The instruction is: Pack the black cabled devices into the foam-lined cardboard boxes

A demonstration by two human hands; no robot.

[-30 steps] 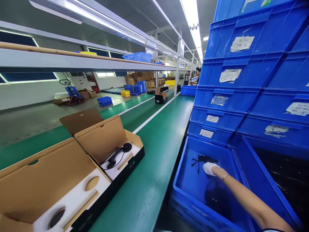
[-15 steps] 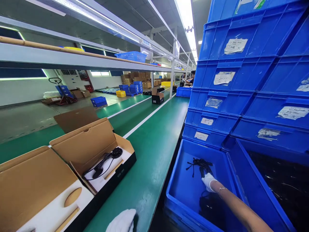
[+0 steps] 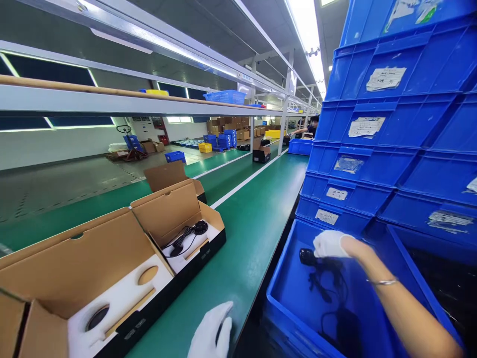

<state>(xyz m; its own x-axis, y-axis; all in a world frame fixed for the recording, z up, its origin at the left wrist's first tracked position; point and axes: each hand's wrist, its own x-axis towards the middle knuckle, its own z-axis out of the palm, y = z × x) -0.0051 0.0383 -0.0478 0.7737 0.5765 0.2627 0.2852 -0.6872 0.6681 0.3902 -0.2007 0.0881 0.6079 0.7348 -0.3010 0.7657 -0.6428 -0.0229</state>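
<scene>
dangling black cable bundle (image 3: 320,271) under right hand (image 3: 330,243)

A long green conveyor belt (image 3: 257,209) carries open cardboard boxes (image 3: 112,278) (each with a white insert), with a small dark box (image 3: 261,155) farther along.

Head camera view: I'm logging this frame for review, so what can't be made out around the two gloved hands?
- White-gloved right hand: its fingers cover where they meet the black corded part, so the grip is unclear.
- White-gloved left hand: cut off by the bottom edge; any contact with the green conveyor belt is unseen.
- Paper labels on the stacked blue plastic crates: too small to read.
</scene>
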